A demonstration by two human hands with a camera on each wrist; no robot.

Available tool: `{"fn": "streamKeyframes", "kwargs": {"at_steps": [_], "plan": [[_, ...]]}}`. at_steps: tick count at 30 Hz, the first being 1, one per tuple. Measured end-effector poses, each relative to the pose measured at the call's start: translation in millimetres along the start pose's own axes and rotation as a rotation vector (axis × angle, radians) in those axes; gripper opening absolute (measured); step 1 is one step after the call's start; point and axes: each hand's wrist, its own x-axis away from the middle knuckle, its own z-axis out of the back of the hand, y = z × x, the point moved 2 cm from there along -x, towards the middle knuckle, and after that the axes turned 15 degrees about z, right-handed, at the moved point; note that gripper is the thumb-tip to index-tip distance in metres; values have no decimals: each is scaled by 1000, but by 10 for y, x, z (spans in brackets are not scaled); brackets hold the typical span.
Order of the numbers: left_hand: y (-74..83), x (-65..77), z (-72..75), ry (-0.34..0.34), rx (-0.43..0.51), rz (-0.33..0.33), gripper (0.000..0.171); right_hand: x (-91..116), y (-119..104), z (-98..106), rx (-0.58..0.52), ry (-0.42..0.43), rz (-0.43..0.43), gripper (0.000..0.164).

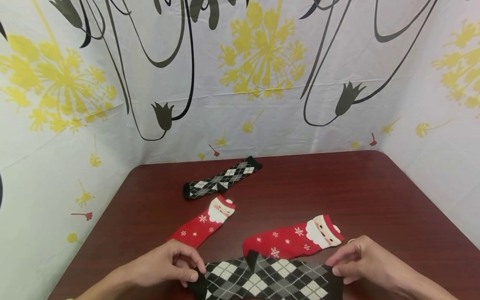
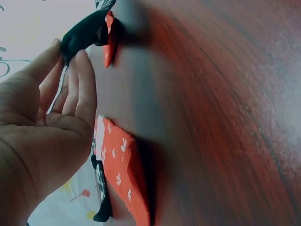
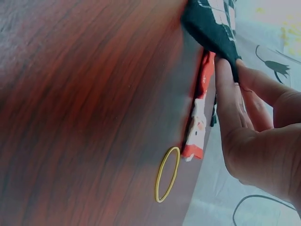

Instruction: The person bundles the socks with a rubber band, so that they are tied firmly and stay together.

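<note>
Near the table's front edge, a black, grey and white argyle sock (image 1: 277, 277) is stretched sideways between both hands. My left hand (image 1: 163, 264) pinches its black left end between thumb and fingers. My right hand (image 1: 369, 260) pinches the black band at its right end. In the wrist views the sock is held off the tabletop, its black toe (image 2: 84, 35) by the left hand and its cuff (image 3: 207, 30) by the right. Just behind it lies a red Santa sock (image 1: 288, 241), partly covered by the argyle one.
A second red Santa sock (image 1: 202, 223) lies beyond the left hand. Another argyle sock (image 1: 223, 179) rests farther back on the dark red wooden table (image 1: 375, 187). A yellow rubber band (image 3: 160, 181) lies near the right hand. Patterned white cloth (image 1: 210, 83) hangs around the table.
</note>
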Motion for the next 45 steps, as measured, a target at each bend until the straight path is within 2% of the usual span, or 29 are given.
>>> {"fn": "streamKeyframes", "kwargs": {"at_steps": [2, 5, 9, 14, 22, 32, 37, 45], "plan": [[-19, -2, -6, -28, -28, 11, 20, 2, 15, -12, 5, -20, 3, 15], [-47, -27, -28, -14, -88, 25, 17, -9, 32, -55, 29, -42, 36, 12], [-64, -94, -47, 87, -147, 68, 12, -78, 31, -103, 96, -31, 55, 11], [-38, -192, -24, 233, -217, 124, 8, -226, 7, -76, 184, 24, 45, 10], [31, -308, 77, 332, -283, 129, 9, -438, -28, 40, 280, 87, 46, 16], [105, -448, 229, 415, -363, 110, 10, -633, -7, 128, 314, 145, 51, 28], [128, -490, 282, 429, -373, 112, 11, -699, -1, 161, 334, 164, 46, 28], [174, -415, 263, 407, -348, 117, 12, -619, -13, 223, 281, 99, 98, 19]]}}
